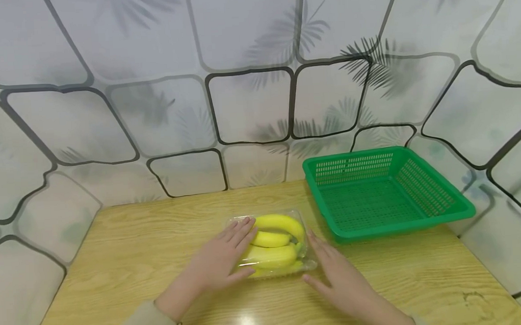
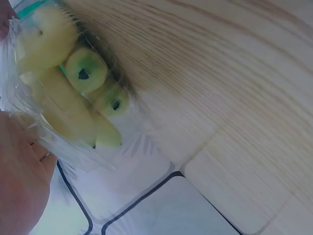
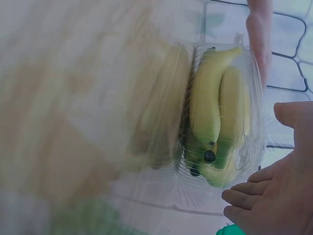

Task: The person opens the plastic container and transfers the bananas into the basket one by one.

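A clear plastic container [image 1: 302, 219] with several yellow bananas [image 1: 274, 256] in it lies on the wooden table; its lid is down over the fruit. My left hand [image 1: 219, 258] rests on the container's left side with its fingers stretched out over the top. Close to the container's right end, my right hand [image 1: 342, 281] is held with fingers extended and thumb apart. In the right wrist view, the right hand [image 3: 279, 191] holds nothing, its fingertips near the container's corner. The left wrist view shows the left hand [image 2: 22, 171] against the plastic.
A green plastic basket [image 1: 335, 230] with slotted sides stands at the back right of the wooden table [image 1: 150, 247], right of the container. Patterned wall covering [image 1: 253, 109] rises behind the table and at both sides.
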The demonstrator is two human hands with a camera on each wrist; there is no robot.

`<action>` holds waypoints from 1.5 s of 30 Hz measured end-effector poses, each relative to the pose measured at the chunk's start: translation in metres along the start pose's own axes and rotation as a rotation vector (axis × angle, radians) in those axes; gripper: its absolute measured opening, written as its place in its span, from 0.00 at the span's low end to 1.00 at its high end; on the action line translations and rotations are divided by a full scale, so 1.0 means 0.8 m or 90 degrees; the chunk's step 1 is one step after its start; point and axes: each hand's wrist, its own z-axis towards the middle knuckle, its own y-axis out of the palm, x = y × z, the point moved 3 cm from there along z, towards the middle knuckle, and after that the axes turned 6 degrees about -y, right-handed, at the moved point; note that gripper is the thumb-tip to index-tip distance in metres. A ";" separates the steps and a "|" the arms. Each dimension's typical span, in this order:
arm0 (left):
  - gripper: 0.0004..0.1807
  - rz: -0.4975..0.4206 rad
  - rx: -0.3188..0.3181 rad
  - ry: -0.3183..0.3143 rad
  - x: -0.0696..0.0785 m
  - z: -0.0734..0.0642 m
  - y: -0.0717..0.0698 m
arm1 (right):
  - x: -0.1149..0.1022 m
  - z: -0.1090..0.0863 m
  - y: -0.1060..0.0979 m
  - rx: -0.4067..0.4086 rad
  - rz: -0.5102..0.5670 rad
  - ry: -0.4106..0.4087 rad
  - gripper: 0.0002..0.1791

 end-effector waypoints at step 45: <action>0.36 0.072 0.037 0.147 0.087 0.075 0.004 | 0.054 -0.012 0.020 -0.052 0.735 0.233 0.30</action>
